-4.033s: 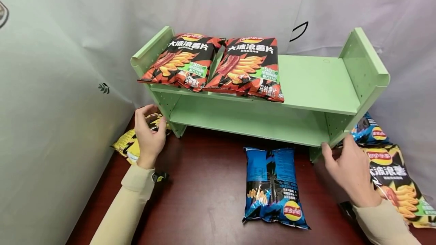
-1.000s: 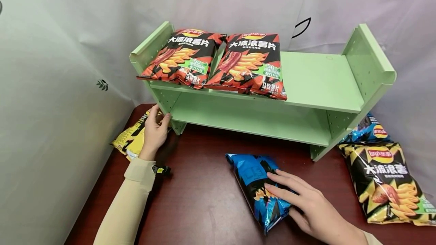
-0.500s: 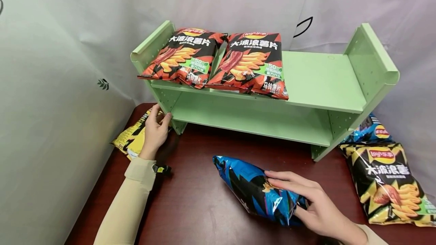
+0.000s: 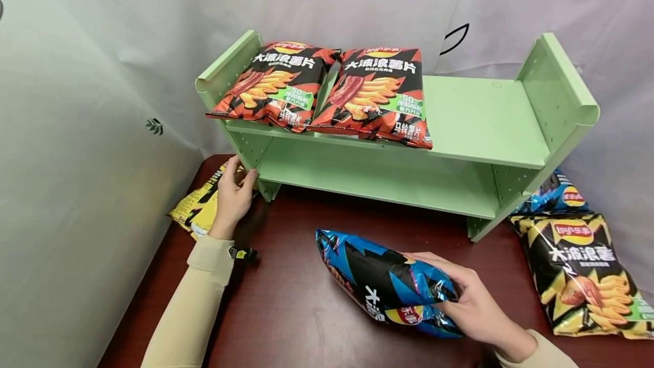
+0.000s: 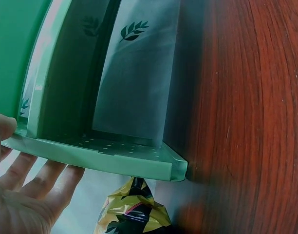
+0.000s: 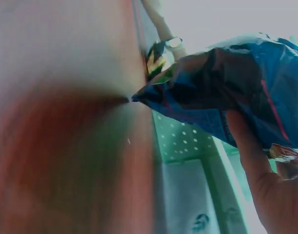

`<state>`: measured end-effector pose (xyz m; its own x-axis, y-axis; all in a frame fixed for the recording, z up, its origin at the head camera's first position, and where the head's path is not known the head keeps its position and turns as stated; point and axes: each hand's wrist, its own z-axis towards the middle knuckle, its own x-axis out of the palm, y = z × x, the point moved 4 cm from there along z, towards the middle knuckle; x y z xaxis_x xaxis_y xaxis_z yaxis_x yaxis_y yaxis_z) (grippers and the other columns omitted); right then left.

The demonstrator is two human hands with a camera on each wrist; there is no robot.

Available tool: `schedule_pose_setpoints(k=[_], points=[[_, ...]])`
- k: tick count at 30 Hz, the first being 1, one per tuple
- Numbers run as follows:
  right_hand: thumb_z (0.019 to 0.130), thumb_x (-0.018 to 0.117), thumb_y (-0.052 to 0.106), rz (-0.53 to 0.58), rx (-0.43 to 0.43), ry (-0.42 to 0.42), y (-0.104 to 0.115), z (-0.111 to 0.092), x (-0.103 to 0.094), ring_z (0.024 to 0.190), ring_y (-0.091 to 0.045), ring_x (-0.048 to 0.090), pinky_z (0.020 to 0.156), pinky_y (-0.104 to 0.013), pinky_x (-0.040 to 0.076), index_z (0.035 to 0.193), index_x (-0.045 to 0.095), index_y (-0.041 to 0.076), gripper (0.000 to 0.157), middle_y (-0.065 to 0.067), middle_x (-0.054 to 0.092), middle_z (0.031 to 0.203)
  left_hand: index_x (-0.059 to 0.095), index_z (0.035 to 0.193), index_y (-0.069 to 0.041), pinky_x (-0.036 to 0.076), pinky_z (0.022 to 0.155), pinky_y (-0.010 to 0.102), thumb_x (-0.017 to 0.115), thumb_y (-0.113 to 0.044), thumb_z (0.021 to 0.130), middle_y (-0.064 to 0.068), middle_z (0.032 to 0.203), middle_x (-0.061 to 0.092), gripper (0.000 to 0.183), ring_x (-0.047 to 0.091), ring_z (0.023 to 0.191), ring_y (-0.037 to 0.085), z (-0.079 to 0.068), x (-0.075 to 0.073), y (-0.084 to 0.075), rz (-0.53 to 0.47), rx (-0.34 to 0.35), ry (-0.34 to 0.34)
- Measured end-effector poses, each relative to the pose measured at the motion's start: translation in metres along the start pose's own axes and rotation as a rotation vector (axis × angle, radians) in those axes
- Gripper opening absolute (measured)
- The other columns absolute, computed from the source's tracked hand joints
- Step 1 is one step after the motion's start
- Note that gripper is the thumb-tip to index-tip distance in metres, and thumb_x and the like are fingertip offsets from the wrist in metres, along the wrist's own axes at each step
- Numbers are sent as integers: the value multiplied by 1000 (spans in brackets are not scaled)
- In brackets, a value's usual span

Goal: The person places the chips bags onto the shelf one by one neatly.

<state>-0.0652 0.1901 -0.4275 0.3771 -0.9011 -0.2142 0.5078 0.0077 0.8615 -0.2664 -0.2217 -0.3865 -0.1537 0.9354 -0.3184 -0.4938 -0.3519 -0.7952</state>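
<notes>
My right hand (image 4: 472,300) grips the right end of a blue and black bag of chips (image 4: 378,277), which is tilted above the dark red table (image 4: 286,311). In the right wrist view the bag's far corner points to the table, and a finger (image 6: 246,146) lies along its side. My left hand (image 4: 235,200) holds the left side panel of a green two-tier shelf (image 4: 485,112), thumb at the front edge and fingers round the outside. On the upper tier two red and black chip bags, the left one (image 4: 273,87) and the right one (image 4: 378,95), lean side by side.
A yellow chip bag (image 4: 204,203) lies left of the shelf, partly behind my left hand. To the right, a yellow and black chip bag (image 4: 582,277) lies in front of another blue bag (image 4: 554,195). Light cloth walls (image 4: 102,72) close off the back and sides.
My right hand left the shelf's right side and took the blue chip bag off the table, turning it so its front print shows. The left hand stays at the shelf's left panel.
</notes>
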Motion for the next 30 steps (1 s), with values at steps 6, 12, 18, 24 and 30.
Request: schedule_pose_setpoints(k=[6, 12, 18, 24, 30], points=[[102, 49, -9, 270, 339, -4, -14, -8, 3, 109, -8, 70, 91, -27, 60, 143, 58, 11, 46, 3, 72, 130, 51, 144, 7, 57, 76, 15, 55, 1, 103, 31, 126, 55, 42, 67, 111, 49, 1, 1, 0, -6, 0, -1], [112, 40, 9, 667, 607, 49, -30, -13, 13, 109, -16, 72, 90, -34, 62, 141, 57, 20, 36, -2, 73, 127, 50, 145, 6, 54, 76, 10, 55, 1, 103, 31, 126, 55, 42, 66, 112, 52, 1, 1, 2, -6, 2, -6], [113, 44, 20, 764, 778, 52, -44, -12, 22, 107, -18, 73, 91, -33, 61, 143, 48, 18, 31, -7, 73, 124, 50, 145, 7, 53, 76, 7, 55, 1, 104, 32, 126, 55, 42, 65, 113, 53, 0, 2, 2, -10, 2, -2], [111, 48, 26, 728, 837, 32, -53, -9, 26, 106, -19, 74, 91, -35, 62, 154, 31, 1, 52, -8, 73, 121, 50, 145, 7, 53, 76, 8, 55, 2, 103, 33, 126, 54, 42, 65, 113, 53, 0, 2, 2, -19, 1, -5], [110, 53, 30, 543, 843, -37, -56, -3, 17, 105, -18, 73, 88, -35, 62, 156, 19, -7, 68, -9, 68, 125, 51, 145, 6, 54, 74, 9, 55, 1, 103, 31, 124, 56, 42, 66, 110, 49, 0, 1, 1, -7, 1, -8]])
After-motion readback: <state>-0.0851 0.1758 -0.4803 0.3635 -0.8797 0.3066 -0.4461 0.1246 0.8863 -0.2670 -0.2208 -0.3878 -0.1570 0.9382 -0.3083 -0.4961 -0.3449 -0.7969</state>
